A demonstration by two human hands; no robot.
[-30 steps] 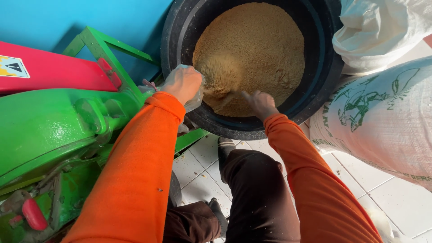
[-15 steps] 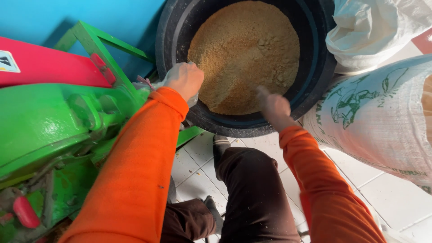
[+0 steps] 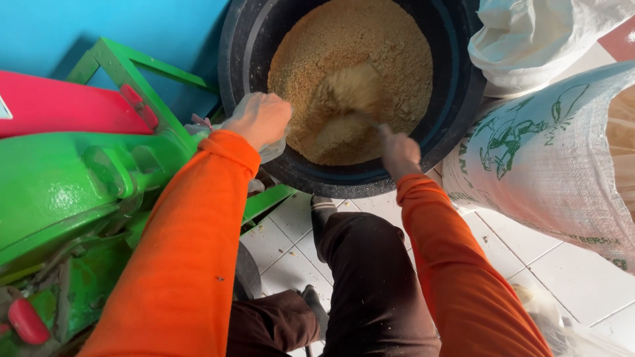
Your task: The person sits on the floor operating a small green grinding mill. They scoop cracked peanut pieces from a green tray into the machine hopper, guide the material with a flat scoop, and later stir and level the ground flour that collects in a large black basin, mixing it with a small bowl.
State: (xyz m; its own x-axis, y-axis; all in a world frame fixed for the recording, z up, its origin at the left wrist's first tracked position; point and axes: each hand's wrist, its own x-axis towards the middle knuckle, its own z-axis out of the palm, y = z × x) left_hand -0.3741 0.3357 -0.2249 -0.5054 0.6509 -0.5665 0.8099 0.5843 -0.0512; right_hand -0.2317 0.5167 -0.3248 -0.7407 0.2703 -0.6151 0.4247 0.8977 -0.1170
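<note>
While the right hand (image 3: pixel 399 149), fingers hidden in motion blur, scoops the tan meal (image 3: pixel 350 73), and the left hand (image 3: pixel 259 119) pinches the clear bag (image 3: pixel 274 147), meal could miss it (tub (image 3: pixel 456 99) rim close).

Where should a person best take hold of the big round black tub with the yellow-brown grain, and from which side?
Probably by the thick rolled rim of the big round black tub, where it is bare, coming from above and from the near side. The blue wall, the green machine and the white woven sacks close the other sides. The left hand already rests at the rim.
</note>
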